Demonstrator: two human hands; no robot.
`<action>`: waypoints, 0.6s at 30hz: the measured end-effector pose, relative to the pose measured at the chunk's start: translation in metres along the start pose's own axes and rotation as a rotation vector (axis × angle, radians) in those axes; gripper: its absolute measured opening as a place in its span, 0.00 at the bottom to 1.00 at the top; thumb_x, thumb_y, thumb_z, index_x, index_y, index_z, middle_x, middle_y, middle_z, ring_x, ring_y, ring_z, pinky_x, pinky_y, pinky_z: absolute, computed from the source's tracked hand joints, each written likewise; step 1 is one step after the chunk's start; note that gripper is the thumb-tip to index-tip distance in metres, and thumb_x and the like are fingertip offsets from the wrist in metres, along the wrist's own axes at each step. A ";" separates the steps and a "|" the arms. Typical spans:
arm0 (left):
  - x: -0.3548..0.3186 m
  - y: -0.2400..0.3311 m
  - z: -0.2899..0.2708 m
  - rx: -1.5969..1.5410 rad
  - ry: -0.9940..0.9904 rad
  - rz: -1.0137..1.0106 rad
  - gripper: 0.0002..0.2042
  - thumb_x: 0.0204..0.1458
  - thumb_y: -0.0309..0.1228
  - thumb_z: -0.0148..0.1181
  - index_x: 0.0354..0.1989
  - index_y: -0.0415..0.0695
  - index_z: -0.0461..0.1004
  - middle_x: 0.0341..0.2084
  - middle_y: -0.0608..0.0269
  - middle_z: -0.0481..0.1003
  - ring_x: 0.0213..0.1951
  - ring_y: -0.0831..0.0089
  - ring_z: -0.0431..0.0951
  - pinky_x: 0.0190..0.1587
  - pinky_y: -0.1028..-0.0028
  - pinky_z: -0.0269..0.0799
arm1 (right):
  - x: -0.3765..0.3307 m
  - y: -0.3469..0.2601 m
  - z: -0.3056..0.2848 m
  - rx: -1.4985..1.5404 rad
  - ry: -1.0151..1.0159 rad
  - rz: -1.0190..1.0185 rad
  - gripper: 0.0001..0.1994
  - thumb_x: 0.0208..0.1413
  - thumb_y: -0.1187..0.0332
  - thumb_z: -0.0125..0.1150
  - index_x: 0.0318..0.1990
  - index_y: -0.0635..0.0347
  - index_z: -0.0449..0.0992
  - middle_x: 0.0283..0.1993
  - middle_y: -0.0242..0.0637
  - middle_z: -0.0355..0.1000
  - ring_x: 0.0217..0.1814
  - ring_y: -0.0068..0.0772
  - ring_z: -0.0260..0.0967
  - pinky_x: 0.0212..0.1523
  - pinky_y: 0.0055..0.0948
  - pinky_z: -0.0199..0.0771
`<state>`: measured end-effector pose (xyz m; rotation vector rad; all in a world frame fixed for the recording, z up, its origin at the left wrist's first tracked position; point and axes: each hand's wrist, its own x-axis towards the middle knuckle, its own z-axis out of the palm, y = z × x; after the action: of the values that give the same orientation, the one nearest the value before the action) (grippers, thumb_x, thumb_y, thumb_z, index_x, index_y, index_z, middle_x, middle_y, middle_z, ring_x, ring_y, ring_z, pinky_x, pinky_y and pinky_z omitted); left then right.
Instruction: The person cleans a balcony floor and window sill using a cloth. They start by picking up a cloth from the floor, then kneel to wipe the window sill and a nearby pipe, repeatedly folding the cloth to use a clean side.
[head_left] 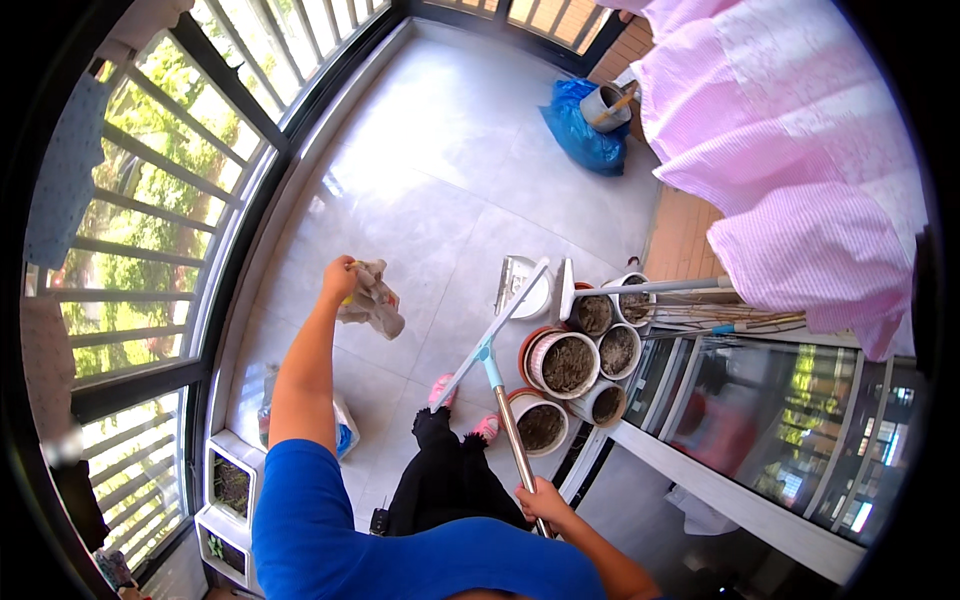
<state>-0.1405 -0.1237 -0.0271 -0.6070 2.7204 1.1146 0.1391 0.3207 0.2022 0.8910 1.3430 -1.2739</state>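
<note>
Overhead, left hand grips a rag, right hand a squeegee pole beside flowerpots

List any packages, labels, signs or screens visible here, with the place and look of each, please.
No signs or screens show.
Blue plastic bag: far corner of the floor, crumpled, under a grey bucket.
White-and-blue pouch: on the floor by the railing, below the left arm, partly hidden.
Clear bottle: beside that pouch; its label cannot be made out.
</note>
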 end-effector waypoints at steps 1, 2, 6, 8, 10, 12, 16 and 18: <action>-0.004 0.005 0.000 -0.007 0.000 0.009 0.12 0.43 0.29 0.56 0.37 0.41 0.74 0.31 0.47 0.75 0.36 0.52 0.75 0.41 0.63 0.70 | 0.000 -0.004 0.000 0.006 0.023 0.008 0.07 0.54 0.69 0.52 0.30 0.57 0.61 0.15 0.24 0.53 0.11 0.15 0.49 0.11 0.19 0.50; -0.008 0.011 0.003 -0.014 0.002 0.018 0.11 0.43 0.29 0.55 0.37 0.41 0.74 0.31 0.47 0.75 0.36 0.51 0.75 0.41 0.63 0.70 | 0.000 -0.005 -0.003 0.013 0.026 0.028 0.06 0.54 0.69 0.52 0.30 0.57 0.61 0.15 0.24 0.53 0.11 0.15 0.48 0.11 0.18 0.49; -0.030 -0.002 0.008 0.144 -0.013 0.192 0.08 0.44 0.28 0.52 0.30 0.41 0.75 0.27 0.46 0.74 0.33 0.52 0.74 0.37 0.60 0.69 | 0.010 -0.020 -0.004 0.048 -0.042 0.096 0.07 0.55 0.70 0.52 0.29 0.55 0.60 0.15 0.22 0.51 0.12 0.13 0.46 0.11 0.17 0.47; -0.051 -0.042 0.013 0.380 -0.415 0.177 0.11 0.41 0.26 0.54 0.36 0.41 0.73 0.32 0.46 0.73 0.37 0.53 0.74 0.41 0.62 0.69 | 0.016 -0.033 0.005 0.066 -0.127 0.128 0.08 0.56 0.69 0.52 0.28 0.55 0.59 0.15 0.22 0.52 0.12 0.14 0.46 0.12 0.17 0.47; -0.106 -0.080 0.044 0.344 -0.436 0.138 0.16 0.42 0.31 0.58 0.41 0.43 0.72 0.37 0.48 0.73 0.42 0.52 0.72 0.48 0.63 0.67 | 0.022 -0.038 0.009 0.117 -0.177 0.153 0.09 0.56 0.68 0.52 0.28 0.54 0.59 0.16 0.23 0.52 0.13 0.14 0.47 0.12 0.16 0.47; -0.153 -0.081 0.079 0.342 -0.699 0.101 0.15 0.42 0.33 0.58 0.40 0.45 0.75 0.35 0.51 0.75 0.42 0.56 0.73 0.44 0.64 0.69 | 0.027 -0.038 0.002 0.201 -0.206 0.192 0.09 0.56 0.68 0.53 0.28 0.54 0.59 0.16 0.24 0.54 0.14 0.14 0.49 0.13 0.16 0.49; -0.254 -0.076 0.108 -0.219 -0.766 -0.323 0.19 0.31 0.26 0.65 0.38 0.44 0.75 0.31 0.54 0.77 0.30 0.62 0.78 0.36 0.66 0.72 | 0.019 -0.063 0.016 0.193 -0.138 0.249 0.08 0.56 0.68 0.53 0.31 0.56 0.60 0.19 0.28 0.60 0.15 0.18 0.56 0.14 0.17 0.56; -0.296 -0.042 0.109 -0.417 -0.720 -0.414 0.17 0.40 0.26 0.59 0.42 0.44 0.73 0.26 0.56 0.77 0.27 0.68 0.77 0.31 0.71 0.72 | 0.015 -0.065 0.009 0.081 -0.078 0.251 0.07 0.55 0.69 0.53 0.32 0.57 0.61 0.21 0.31 0.63 0.17 0.21 0.61 0.15 0.19 0.62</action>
<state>0.1441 0.0177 -0.0505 -0.6209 1.6855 1.4329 0.0755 0.2993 0.2020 1.0212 1.0877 -1.1617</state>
